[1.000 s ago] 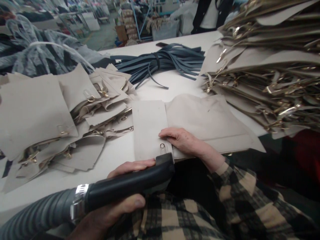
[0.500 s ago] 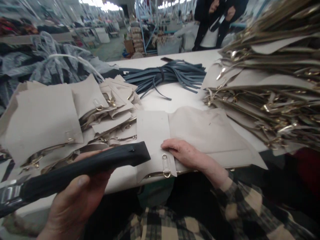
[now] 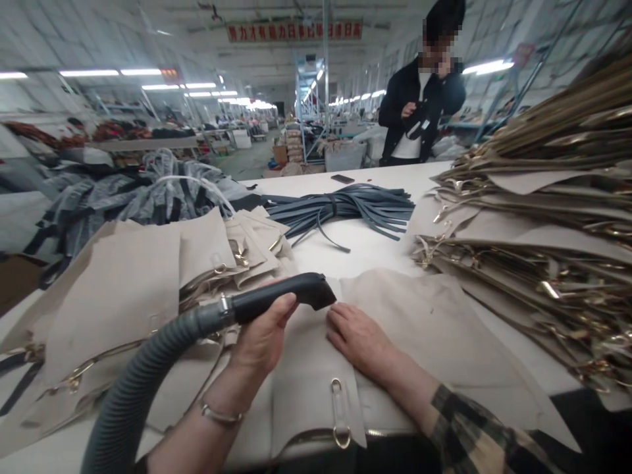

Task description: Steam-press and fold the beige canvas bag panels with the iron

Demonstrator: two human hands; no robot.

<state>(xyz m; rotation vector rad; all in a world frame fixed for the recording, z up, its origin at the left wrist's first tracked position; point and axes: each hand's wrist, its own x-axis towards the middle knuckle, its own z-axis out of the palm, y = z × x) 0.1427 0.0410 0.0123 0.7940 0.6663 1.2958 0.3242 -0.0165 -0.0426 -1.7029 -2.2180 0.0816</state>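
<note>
My left hand [image 3: 264, 332] is wrapped round a black hose nozzle [image 3: 276, 294], joined by a metal clamp to a ribbed grey hose [image 3: 143, 368]. The nozzle's flat mouth hangs over the upper part of a beige bag panel [image 3: 311, 368], close to my right fingertips. My right hand [image 3: 363, 339] rests on the panel's right edge with its fingers laid out and nothing gripped. Near the panel's lower corner sits a gold oblong buckle with a ring [image 3: 340, 413]. A wider beige piece [image 3: 444, 329] spreads under my right forearm, and a zip shows along the near edge.
Beige pieces with gold hardware lie piled at left [image 3: 133, 283], and a tall stack [image 3: 553, 230] rises at right. Beyond are a tied bundle of dark blue straps [image 3: 340, 207], a phone [image 3: 342, 178] and plastic-wrapped straps [image 3: 168, 191]. A person [image 3: 419, 105] stands across the table.
My left hand has carried the nozzle right and away from me, over the panel by my right hand. The view has tilted up; my right hand stays on the panel.
</note>
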